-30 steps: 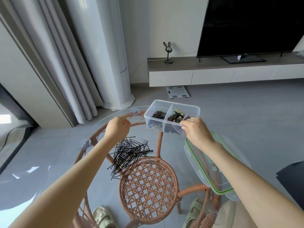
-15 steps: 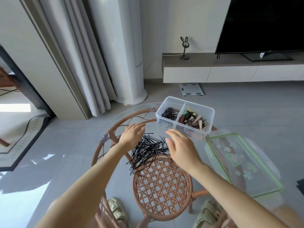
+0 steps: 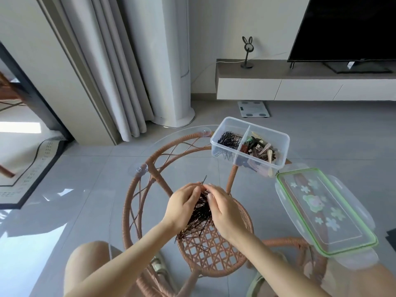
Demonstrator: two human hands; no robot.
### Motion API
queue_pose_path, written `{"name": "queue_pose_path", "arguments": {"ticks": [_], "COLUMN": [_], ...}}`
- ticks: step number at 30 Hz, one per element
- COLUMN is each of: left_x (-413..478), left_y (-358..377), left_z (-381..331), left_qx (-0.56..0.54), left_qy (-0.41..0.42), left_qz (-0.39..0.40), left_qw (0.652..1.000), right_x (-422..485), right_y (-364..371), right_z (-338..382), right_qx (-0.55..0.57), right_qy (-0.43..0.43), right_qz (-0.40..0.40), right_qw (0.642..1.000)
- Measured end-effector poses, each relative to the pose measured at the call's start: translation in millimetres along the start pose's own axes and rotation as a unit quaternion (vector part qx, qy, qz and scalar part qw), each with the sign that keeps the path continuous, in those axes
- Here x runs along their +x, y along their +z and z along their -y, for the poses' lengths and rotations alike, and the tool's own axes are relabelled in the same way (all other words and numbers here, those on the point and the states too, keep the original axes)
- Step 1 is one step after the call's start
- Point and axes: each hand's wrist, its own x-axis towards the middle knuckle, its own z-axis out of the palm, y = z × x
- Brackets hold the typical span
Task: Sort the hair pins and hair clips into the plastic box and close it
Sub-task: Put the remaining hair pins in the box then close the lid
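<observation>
1. While both hands close around the loose pile, the left hand (image 3: pixel 183 205) and the right hand (image 3: pixel 222 209) sit on either side of the hair pins (image 3: pixel 198 215) on the glass surface (image 3: pixel 94 202), above the woven rattan base.
2. The fingers of each hand curl inward with their tips meeting at the far end of the pile, seemingly pressing the pins into a bundle; exactly how many pins each hand pinches cannot be told.
3. One pin sticks up past the fingertips, and a few stray pins lie on the glass nearer the person.
4. The plastic box (image 3: pixel 280 151) stands open toward the far right of the surface, well apart from the hands. Its left compartment already holds dark pins, and its right compartment holds the hair clips (image 3: pixel 260 146).
5. The lid (image 3: pixel 364 234), green-rimmed with a flower print, lies flat just beside the box, nearer the person.
6. The pins are likely light, thin, stiff wire that slides easily on glass and splays when squeezed unevenly. Gathering them parallel and gripping the bundle round its middle should keep the ends from fanning out.
7. A loose hold would probably shed pins on the way to the left compartment.
8. The strays will likely need picking up one at a time, pinched by fingertip or nail.
</observation>
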Motion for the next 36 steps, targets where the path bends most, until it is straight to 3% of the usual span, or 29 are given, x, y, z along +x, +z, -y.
{"name": "queue_pose_path", "arguments": {"ticks": [4, 6, 10, 14, 17, 23, 26, 29, 31, 32, 34, 36], "left_x": [-17, -18, -7, 11, 11, -8, -18, -33, -50, -59, -74, -83], "left_y": [-1, -9, -24, -21, -9, -6, -18, -36, -45, -48, -47, -41], "left_z": [-5, -9, -14, -10, -4, -1, -9, -14, -18, -20, -23, -25], "left_qx": [-0.077, -0.081, -0.022, 0.152, 0.222, 0.162, 0.109, 0.172, 0.295, 0.342, 0.393, 0.425], "left_qy": [-0.024, -0.034, -0.023, 0.018, 0.051, 0.105, 0.069, 0.03, -0.019, -0.048, -0.083, -0.077], "left_qz": [0.011, 0.026, 0.014, 0.061, 0.099, 0.155, 0.142, 0.084, 0.052, 0.057, 0.093, 0.113], "left_qw": [0.997, 0.996, 0.999, 0.986, 0.969, 0.969, 0.981, 0.981, 0.954, 0.937, 0.911, 0.895], "right_x": [-23, -17, 42, 90, 93, 64, 47, 18, -7, -18, -32, -35], "right_y": [-11, -25, -60, -78, -72, -68, -69, -72, -72, -72, -70, -63], "right_z": [6, 10, 6, -2, -3, -1, 7, 15, 22, 24, 22, 16], "right_qx": [0.058, 0.035, -0.181, -0.332, -0.341, -0.297, -0.296, -0.292, -0.254, -0.232, -0.262, -0.306], "right_qy": [-0.011, -0.023, -0.048, 0.026, 0.02, -0.046, -0.071, -0.138, -0.11, -0.054, 0.019, -0.01], "right_qz": [0.039, 0.015, -0.166, -0.081, -0.044, -0.042, -0.021, -0.091, -0.017, 0.067, 0.198, 0.211], "right_qw": [0.997, 0.999, 0.968, 0.94, 0.939, 0.953, 0.952, 0.942, 0.961, 0.969, 0.944, 0.928]}}
